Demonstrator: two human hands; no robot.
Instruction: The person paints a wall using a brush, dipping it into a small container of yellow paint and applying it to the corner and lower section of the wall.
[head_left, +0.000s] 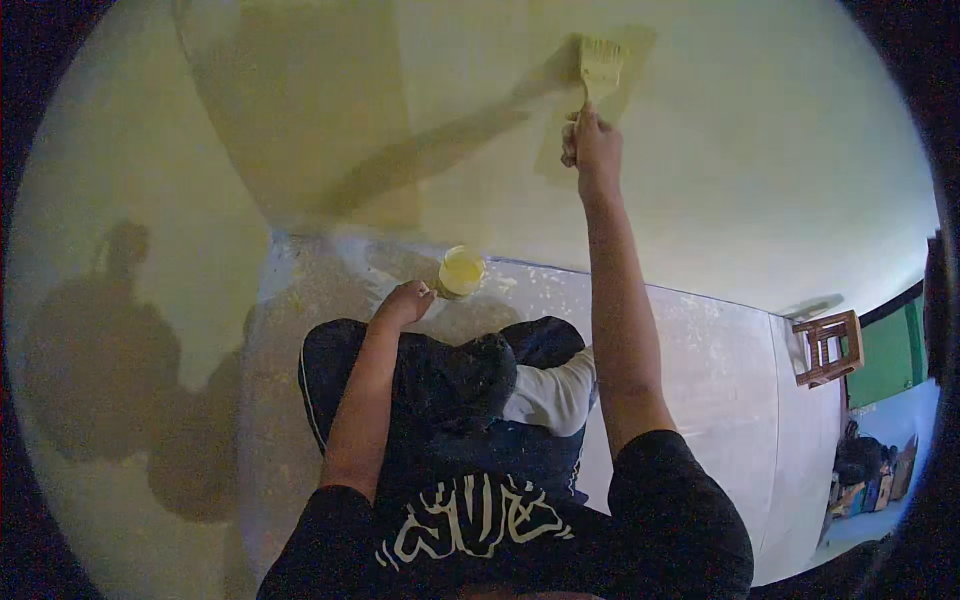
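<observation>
My right hand (596, 142) grips the handle of a wide flat paintbrush (601, 64), with the arm stretched far out in front. The bristles point away from me and lie against the pale yellow-green wall (735, 150). Around the brush runs a slightly darker strip of paint. Low by the foot of the wall, my left hand (409, 302) has its fingers closed at the side of a small round container of yellow paint (461, 271). Whether it holds a handle or the container's edge is hard to see.
A darker painted area (300, 82) spreads left of the brush, up to the wall corner. Paint spots mark the pale floor (697, 360). My bent legs (442, 375) are close below the container. At far right stand a brown wooden stool (829, 349) and piled items (866, 469).
</observation>
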